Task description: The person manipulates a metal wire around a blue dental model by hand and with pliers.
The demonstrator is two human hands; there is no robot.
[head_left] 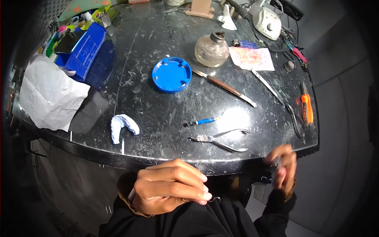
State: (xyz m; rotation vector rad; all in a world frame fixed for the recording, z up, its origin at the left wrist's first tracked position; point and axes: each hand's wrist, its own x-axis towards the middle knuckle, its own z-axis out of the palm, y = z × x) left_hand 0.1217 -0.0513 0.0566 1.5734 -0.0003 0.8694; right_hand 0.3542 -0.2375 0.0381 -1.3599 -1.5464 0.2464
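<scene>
My left hand (171, 185) is in front of the table's near edge, its fingers pinched together on a small bent wire (214, 200). The wire's looped end sticks out past the fingertips. Farther right, my right hand (282, 168) is raised by the edge with its fingers curled in. It is slightly blurred, and something pale shows between the fingers, too unclear to name. Silver pliers (217, 141) lie on the table between and beyond the hands, with a short blue pen-like tool (201, 121) behind them. A pale horseshoe-shaped dental cast (123, 125) sits to the left.
A round blue dish (172, 75), a wooden-handled wax knife (227, 89) and a glass burner (212, 50) stand or lie farther back. Orange-handled pliers (307, 108) rest by the right edge. White paper (51, 94) and a blue bin (85, 51) occupy the left.
</scene>
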